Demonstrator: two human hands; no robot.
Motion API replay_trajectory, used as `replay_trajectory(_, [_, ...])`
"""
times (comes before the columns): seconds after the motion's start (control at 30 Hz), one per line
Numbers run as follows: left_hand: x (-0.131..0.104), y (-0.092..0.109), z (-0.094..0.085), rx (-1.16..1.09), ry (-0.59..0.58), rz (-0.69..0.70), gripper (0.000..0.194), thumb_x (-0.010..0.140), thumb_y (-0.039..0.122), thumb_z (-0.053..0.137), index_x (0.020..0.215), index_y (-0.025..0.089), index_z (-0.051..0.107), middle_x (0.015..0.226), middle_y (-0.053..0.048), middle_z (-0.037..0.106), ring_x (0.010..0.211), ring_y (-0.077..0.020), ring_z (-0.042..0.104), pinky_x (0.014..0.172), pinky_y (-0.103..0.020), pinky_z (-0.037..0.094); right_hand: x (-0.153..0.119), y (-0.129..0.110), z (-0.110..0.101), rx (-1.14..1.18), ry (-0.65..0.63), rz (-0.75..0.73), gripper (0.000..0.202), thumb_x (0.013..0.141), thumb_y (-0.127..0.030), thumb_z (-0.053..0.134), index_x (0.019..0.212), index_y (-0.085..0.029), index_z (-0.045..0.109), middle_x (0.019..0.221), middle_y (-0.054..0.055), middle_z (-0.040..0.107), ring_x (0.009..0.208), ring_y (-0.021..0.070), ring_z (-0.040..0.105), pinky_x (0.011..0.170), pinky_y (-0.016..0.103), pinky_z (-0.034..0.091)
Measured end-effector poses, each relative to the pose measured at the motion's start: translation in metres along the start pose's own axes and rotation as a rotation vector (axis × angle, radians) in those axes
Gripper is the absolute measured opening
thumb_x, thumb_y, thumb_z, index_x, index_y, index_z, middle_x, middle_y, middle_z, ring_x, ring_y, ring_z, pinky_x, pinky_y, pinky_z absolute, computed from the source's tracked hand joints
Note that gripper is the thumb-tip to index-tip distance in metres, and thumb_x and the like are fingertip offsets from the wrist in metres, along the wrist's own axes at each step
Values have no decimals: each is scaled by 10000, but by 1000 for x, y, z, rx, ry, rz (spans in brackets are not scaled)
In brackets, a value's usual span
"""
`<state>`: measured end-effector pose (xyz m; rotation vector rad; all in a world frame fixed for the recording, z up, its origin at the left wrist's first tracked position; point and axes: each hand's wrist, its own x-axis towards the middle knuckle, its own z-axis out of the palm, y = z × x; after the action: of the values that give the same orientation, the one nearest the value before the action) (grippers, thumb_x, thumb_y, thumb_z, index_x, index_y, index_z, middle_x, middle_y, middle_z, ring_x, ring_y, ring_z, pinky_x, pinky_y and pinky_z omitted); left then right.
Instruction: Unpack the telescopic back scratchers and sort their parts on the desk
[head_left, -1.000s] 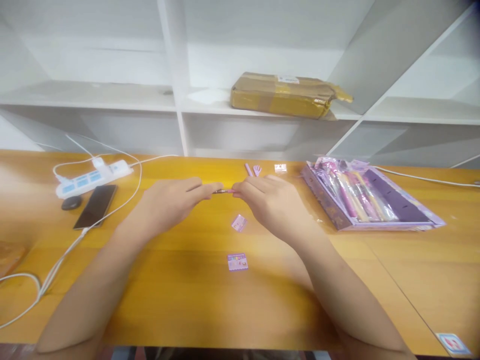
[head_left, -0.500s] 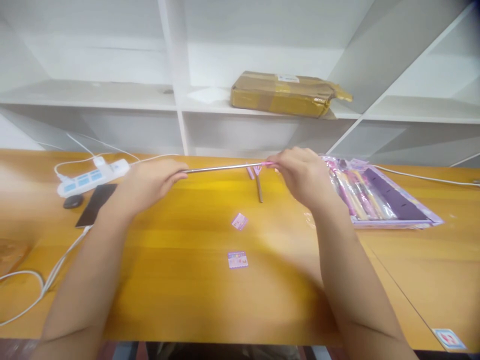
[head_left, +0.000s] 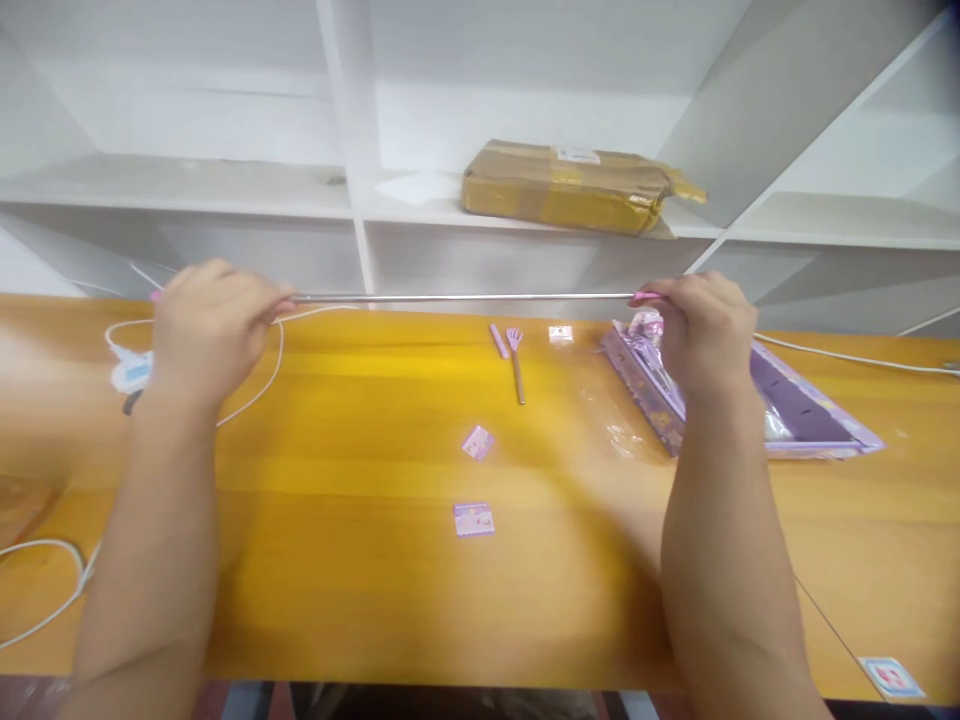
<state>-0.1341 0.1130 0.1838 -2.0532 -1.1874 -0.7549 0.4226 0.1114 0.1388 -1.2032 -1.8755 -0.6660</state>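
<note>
A thin telescopic metal rod (head_left: 465,297) with pink ends is stretched level between my two hands, above the back of the table. My left hand (head_left: 217,320) is closed round its left end, where a bit of pink shows past the fingers. At the other end, my right hand (head_left: 709,325) pinches the pink part; the rest of that end is hidden. Below the rod on the table lie a small back scratcher (head_left: 517,365) with a pink claw and metal shaft, and a short pink stick (head_left: 498,341) beside it.
Small purple cards (head_left: 474,519) lie mid-table, with clear plastic wrap (head_left: 622,438) to their right. A purple display box (head_left: 825,405) sits partly behind my right arm. At left is a white power strip (head_left: 131,374) with cables. A taped cardboard box (head_left: 562,190) rests on the shelf.
My hands have moved apart, left and right, and the rod between them has grown much longer. It is now level and slightly higher.
</note>
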Motion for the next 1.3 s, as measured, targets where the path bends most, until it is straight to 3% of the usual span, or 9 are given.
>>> replay_trajectory(0.13, [-1,-4,3,20,16,8,372,1112,421,470,1005,280,797,847,-27,790,869,-228,629,772,-372,407,3,0,-4,-34,101,-57,327,1085,-378,533,918,-240,778,844,78,776,801,222,609,794,342,409])
replay_trajectory(0.27, [-12,-31,4,40,62,-50,429,1101,446,445,1038,227,809,936,-72,803,891,-249,646,811,-387,451,-7,24,-8,-116,178,38,422,1072,-456,476,881,-228,775,828,99,764,800,249,619,794,365,425])
replay_trajectory(0.33, [-19,-45,4,27,53,-102,436,1080,514,478,1018,222,796,934,-63,790,922,-245,647,883,-394,473,-14,37,-11,-129,137,93,441,1064,-476,457,851,-234,757,839,116,766,801,267,623,787,380,430])
replay_trajectory(0.4, [-22,-52,3,13,-35,-121,416,1075,542,485,1034,249,778,971,-38,787,956,-230,648,914,-386,478,-17,43,-15,-80,45,118,400,1065,-457,468,853,-252,739,888,131,774,831,281,639,792,390,436])
replay_trajectory(0.47, [-21,-49,2,13,-99,-129,404,1093,522,454,1055,263,761,1008,-34,785,968,-222,654,924,-386,479,-17,43,-19,7,-13,140,331,1072,-414,482,903,-270,727,952,142,773,866,287,662,797,394,449])
replay_trajectory(0.7, [-12,-25,-1,3,-96,-116,350,1111,477,444,1092,273,728,1059,-30,786,985,-216,676,929,-386,484,-11,32,-21,50,51,186,220,1071,-362,488,1021,-262,677,910,131,684,814,274,642,785,408,452])
replay_trajectory(0.83, [-14,-28,0,-13,-83,-118,330,1106,473,463,1141,298,741,1076,-14,792,987,-205,677,912,-371,500,-13,28,-16,75,111,220,202,1069,-327,483,1039,-248,667,996,148,647,738,238,608,718,394,468])
replay_trajectory(1.07, [-16,-34,-3,-36,-43,-124,332,1092,484,512,1053,289,778,1061,-5,824,973,-207,721,832,-348,513,-11,22,-12,19,102,188,158,972,-175,505,935,-251,639,920,120,651,696,223,571,692,381,461])
replay_trajectory(1.3, [-18,-36,-7,-14,-62,-104,329,1103,459,500,1087,287,780,1112,-17,828,1063,-235,750,876,-379,532,-10,16,-11,1,84,199,150,915,-162,529,867,-255,636,849,102,643,680,227,552,683,381,426])
